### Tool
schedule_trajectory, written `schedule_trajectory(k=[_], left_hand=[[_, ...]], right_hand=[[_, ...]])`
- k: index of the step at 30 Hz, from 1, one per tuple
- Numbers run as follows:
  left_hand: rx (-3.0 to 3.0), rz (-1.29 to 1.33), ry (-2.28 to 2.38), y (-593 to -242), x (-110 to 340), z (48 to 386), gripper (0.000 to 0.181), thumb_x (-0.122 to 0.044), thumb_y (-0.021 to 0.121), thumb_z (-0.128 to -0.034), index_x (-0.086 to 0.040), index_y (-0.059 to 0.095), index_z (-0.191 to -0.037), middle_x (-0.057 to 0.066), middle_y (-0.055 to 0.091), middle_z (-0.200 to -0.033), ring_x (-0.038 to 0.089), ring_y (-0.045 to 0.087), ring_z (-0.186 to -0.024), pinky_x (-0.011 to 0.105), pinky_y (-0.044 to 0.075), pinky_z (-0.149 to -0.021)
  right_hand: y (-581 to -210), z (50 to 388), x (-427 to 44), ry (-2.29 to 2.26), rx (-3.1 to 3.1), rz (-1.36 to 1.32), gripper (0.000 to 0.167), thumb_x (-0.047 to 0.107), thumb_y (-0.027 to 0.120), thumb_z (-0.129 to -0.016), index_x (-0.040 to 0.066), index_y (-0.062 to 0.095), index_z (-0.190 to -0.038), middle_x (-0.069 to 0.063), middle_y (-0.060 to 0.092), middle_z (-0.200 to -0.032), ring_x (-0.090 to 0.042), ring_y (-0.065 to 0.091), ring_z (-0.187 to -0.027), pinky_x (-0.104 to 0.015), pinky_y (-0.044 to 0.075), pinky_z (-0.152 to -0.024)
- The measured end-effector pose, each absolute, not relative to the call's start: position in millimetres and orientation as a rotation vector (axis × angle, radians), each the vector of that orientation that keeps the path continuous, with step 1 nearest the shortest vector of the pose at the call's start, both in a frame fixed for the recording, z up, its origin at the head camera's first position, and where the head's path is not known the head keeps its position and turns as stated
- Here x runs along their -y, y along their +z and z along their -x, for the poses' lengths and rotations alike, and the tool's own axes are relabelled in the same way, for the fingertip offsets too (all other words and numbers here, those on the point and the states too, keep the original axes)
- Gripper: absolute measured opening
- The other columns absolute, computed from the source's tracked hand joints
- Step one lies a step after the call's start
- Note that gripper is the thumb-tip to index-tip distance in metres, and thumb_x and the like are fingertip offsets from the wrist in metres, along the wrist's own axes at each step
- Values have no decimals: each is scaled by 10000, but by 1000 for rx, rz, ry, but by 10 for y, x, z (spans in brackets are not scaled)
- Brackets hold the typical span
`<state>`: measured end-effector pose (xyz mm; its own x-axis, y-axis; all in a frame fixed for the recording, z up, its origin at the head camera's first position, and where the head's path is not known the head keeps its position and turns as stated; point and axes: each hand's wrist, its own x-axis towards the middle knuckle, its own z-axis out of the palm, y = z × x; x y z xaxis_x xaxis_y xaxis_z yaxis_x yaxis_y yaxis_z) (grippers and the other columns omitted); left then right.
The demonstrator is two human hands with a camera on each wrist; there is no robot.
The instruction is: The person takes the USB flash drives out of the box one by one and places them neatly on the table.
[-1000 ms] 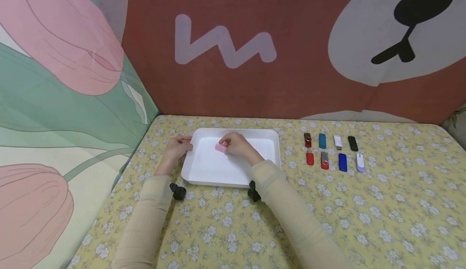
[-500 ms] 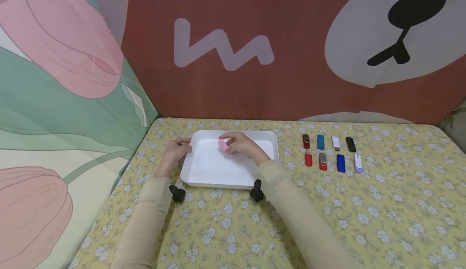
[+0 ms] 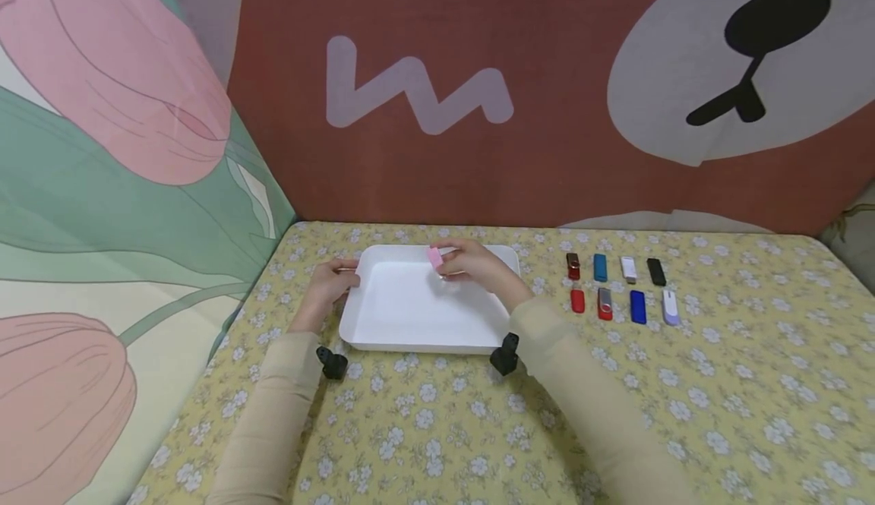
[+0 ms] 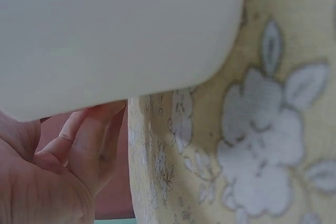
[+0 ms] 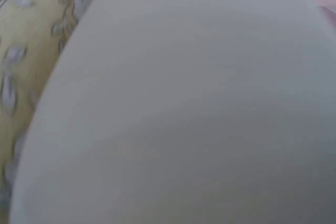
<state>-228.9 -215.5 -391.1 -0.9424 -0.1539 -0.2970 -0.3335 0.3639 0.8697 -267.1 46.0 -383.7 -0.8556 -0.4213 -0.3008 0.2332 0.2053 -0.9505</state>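
In the head view, my right hand [image 3: 473,263] pinches a small pink USB stick [image 3: 435,257] between thumb and fingers, raised over the back part of a white tray [image 3: 410,315]. The stick's far end is partly covered by the fingers. My left hand [image 3: 326,286] holds the tray's left side, thumb at the rim. In the left wrist view, the fingers of that hand [image 4: 68,166] bend up behind the tray wall [image 4: 121,35]. Only the tray wall [image 5: 173,87] fills the right wrist view; neither the right hand nor the stick shows there.
Right of the tray, several USB sticks lie in two rows, among them a blue one [image 3: 638,307], a black one [image 3: 656,272] and a white-and-lilac one [image 3: 670,307]. A yellow floral cloth [image 3: 424,429] covers the table. A brown printed backdrop [image 3: 547,171] stands behind.
My right hand has lifted the pink USB stick from the tray's middle and moved it right and toward the back, turning it more upright. My left hand has stayed at the tray's side.
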Motion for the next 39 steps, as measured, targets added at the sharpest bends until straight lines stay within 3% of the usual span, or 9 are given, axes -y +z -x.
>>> schedule_trajectory(k=[4,8,11,18,22,31,39], left_hand=[[-2459,432,1624,-3903,2158,2286,440,-47,521,-909,7,505,-1345,225,561,-1239,178,613,-879,258,522,-697],[-2458,437,1627,-3903,2155,2294,440,-42,520,-904,8,508,-1342,230,560,-1247,182,613,-884,248,520,-683],[-2466,453,1618,-3904,2155,2296,439,-40,521,-900,5,514,-1336,230,562,-1251,179,612,-880,244,516,-669],[-2462,448,1609,-3893,2151,2285,443,-43,516,-899,7,510,-1339,236,561,-1261,176,613,-891,252,518,-688],[-2464,449,1613,-3882,2155,2283,442,-41,517,-897,5,514,-1336,241,563,-1261,164,614,-867,249,517,-683],[-2465,472,1609,-3906,2155,2306,438,-44,529,-895,9,521,-1330,223,577,-1232,137,609,-826,240,514,-665],[-2450,484,1622,-3899,2138,2316,444,-34,530,-881,3,525,-1324,194,591,-1182,86,581,-709,220,492,-607]], right_hand=[[-3767,2662,-613,-1717,-1980,184,515,27,573,-918,52,432,-1413,-82,560,-1109,-300,603,-1071,-380,501,-973],[-3708,2666,-786,-1750,-1991,191,523,32,550,-936,18,381,-1431,-48,564,-1085,-113,600,-921,-358,508,-960],[-3657,2660,-905,-1777,-1990,170,525,38,543,-945,16,356,-1435,2,562,-1036,-65,589,-882,-355,505,-964],[-3563,2605,-1141,-1790,-2005,93,512,65,526,-958,43,347,-1437,-14,533,-1083,-130,563,-984,-412,436,-1054],[-3580,2587,-1266,-1772,-2018,101,552,80,520,-964,26,287,-1462,-34,509,-1126,-104,553,-980,-401,417,-1074],[-3651,2510,-1486,-1696,-2074,96,575,108,539,-956,-3,267,-1450,-37,506,-1103,-50,570,-903,-249,500,-926],[-3660,2408,-1716,-1650,-2117,101,568,166,558,-960,-6,278,-1424,-3,525,-1052,-33,586,-883,-398,461,-1028]])
